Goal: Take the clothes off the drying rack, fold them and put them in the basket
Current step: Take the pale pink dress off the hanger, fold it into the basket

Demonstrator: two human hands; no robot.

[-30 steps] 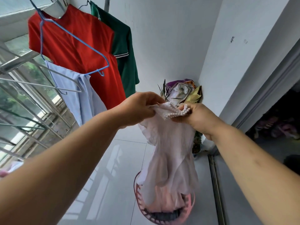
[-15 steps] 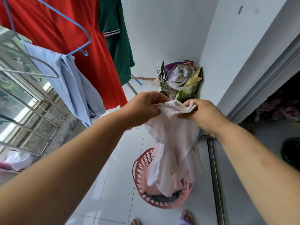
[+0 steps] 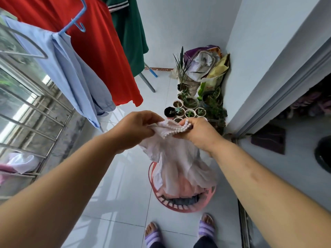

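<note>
Since the earlier frame the view has tipped downward: the red garment (image 3: 100, 51), the green one (image 3: 130, 33) and the light blue shirt (image 3: 71, 72) have slid toward the upper left. We now see the whole pink basket (image 3: 176, 206) and two feet in purple slippers (image 3: 152, 236) on the tiled floor (image 3: 116, 194).

The hands are close together, raised in front of us, both clamped on the same pale pink blouse (image 3: 179, 163). The left hand (image 3: 136, 129) grips a bunch of fabric at the top. The right hand (image 3: 198, 135) pinches the edge with its pearl trim (image 3: 179, 130), thumb over the beads. The rest of the blouse hangs down loose — its hem falls over the basket, hiding the far rim. Inside the basket we make out pink cloth and something dark (image 3: 186, 201) beneath it.

A blue hanger (image 3: 75, 24) hooks near the blue shirt's collar. Small potted plants (image 3: 189, 108) and a few bags (image 3: 206, 63) crowd the far corner by the wall — well apart from the basket.
</note>
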